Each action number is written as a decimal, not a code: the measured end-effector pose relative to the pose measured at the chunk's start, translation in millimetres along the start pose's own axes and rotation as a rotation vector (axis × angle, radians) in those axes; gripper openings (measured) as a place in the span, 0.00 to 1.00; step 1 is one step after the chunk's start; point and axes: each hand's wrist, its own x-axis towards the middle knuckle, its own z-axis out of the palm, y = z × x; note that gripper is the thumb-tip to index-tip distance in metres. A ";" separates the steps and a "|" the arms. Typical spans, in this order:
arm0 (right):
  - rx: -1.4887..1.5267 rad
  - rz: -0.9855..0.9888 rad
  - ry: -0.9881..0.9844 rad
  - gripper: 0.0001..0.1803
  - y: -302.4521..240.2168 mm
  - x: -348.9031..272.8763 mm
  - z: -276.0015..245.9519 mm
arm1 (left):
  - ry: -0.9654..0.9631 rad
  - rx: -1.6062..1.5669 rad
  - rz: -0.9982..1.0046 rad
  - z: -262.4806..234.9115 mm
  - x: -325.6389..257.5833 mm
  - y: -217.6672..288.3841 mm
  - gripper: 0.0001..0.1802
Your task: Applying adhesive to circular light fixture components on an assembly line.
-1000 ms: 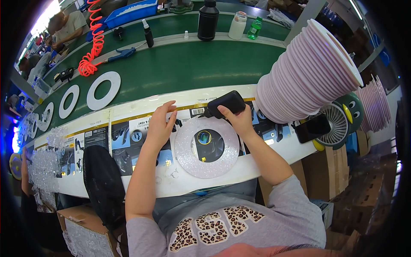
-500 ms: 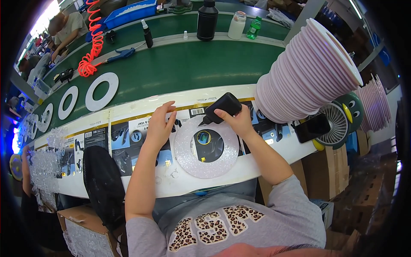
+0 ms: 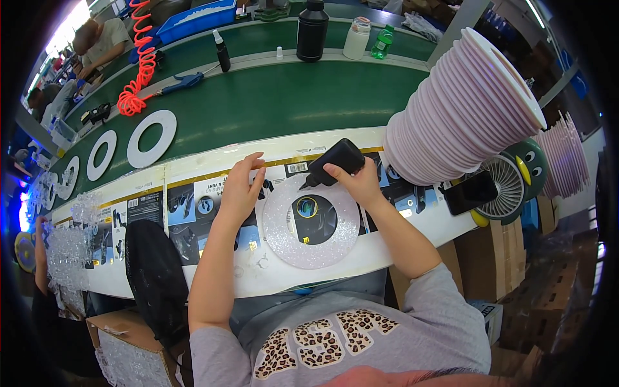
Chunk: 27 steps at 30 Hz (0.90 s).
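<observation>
A flat, glittery white ring [image 3: 277, 227] lies on the white worktop in front of me, with printed sheets showing through its centre hole. My right hand [image 3: 362, 184] grips a black squeeze bottle [image 3: 338, 158], tilted so its narrow nozzle points down and left at the ring's far edge. Whether the nozzle touches the ring, I cannot tell. Just left of the ring, my left hand [image 3: 242, 188] hovers over or rests on the printed sheet [image 3: 213, 193]. Its fingers are stretched out and hold nothing.
A tall, leaning stack of white rings [image 3: 451, 109] stands at the right, by a phone [image 3: 471, 193] and a penguin-shaped fan [image 3: 506, 187]. More rings [image 3: 135, 151] lie on the green conveyor [image 3: 258, 106]. A black bag [image 3: 153, 277] sits at the left edge. Bottles [image 3: 311, 32] stand beyond.
The rings on the green conveyor have shifted slightly to the left. Both my hands, the squeeze bottle and the ring before me stay almost still.
</observation>
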 end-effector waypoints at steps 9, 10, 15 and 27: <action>0.002 -0.055 0.116 0.14 3.1 4.7 -11.1 | -0.002 0.112 0.068 -1.4 -2.8 8.9 0.18; 0.002 -0.055 0.117 0.14 3.4 4.9 -11.3 | -0.004 0.182 0.120 -2.2 -3.1 13.7 0.18; -0.073 -0.031 0.099 0.14 2.9 5.0 -11.4 | -0.089 0.300 0.124 -2.2 -8.1 30.1 0.20; -0.085 -0.028 0.087 0.14 4.7 6.0 -13.0 | -0.239 0.454 0.117 11.6 -21.9 41.6 0.32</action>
